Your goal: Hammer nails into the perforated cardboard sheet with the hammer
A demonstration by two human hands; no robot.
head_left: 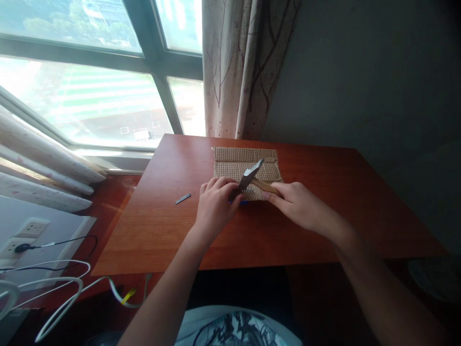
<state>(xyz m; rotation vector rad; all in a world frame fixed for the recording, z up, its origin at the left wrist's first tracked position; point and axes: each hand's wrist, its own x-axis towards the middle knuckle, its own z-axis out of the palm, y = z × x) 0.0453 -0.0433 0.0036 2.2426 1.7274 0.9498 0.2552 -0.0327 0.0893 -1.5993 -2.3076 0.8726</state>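
My right hand [293, 202] is wrapped round the wooden handle of a hammer [267, 186]. The hammer's grey metal head [251, 174] is tilted over a brown sheet of cardboard [236, 154] covered in rows of small holes. Close beside the head, my left hand [218, 199] rests at the sheet's near left edge, thumb and fingers pinched together. Whatever lies between those fingertips is hidden. A short row of small dark metal bits [248, 191] shows on the cardboard just under the hammer. Something blue [244, 202] peeks out beneath the near edge.
A small bunch of thin metal nails [182, 198] lies left of my left hand on the reddish-brown wooden table [165, 230]. Behind the table are a window [108, 105] and a curtain [230, 72]. White cables [68, 288] loop near a wall socket [32, 228] at lower left.
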